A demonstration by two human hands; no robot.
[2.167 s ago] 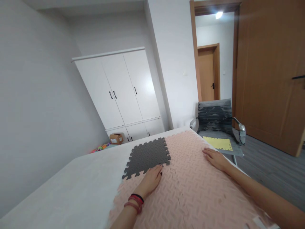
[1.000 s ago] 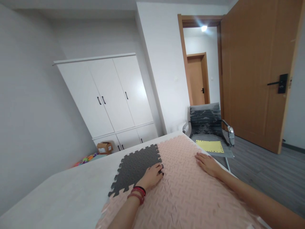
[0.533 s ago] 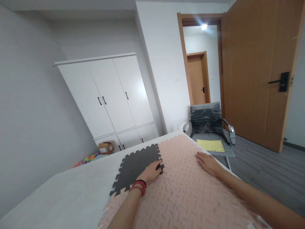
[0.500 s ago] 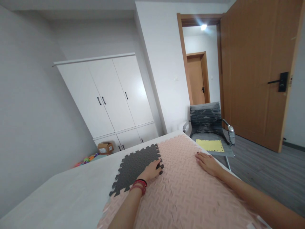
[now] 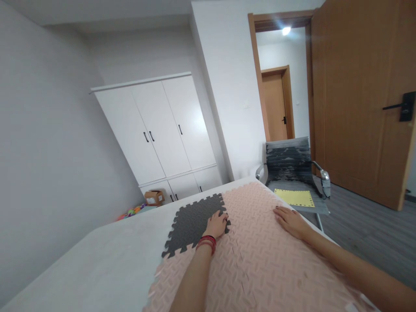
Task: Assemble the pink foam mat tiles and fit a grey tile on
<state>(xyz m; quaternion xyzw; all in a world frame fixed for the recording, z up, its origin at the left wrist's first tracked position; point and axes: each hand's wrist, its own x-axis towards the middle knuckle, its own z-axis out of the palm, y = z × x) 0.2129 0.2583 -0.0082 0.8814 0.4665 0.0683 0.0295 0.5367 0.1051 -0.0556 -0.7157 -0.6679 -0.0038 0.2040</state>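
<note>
While left hand presses, grey tile under fingers

A white three-door wardrobe stands against pale grey walls at the far left. At right, a grey mesh chair sits on grey plank flooring beside an open wooden door, a ceiling light glowing in the hallway beyond.

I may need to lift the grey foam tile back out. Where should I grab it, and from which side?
Grip the grey tile at its free toothed edge on the left, probably the near-left corner, coming in from the bare white surface. Its right and near edges mesh with the pink mat, and the left hand rests on that right seam, so peeling from the open side should unhook the teeth.
</note>
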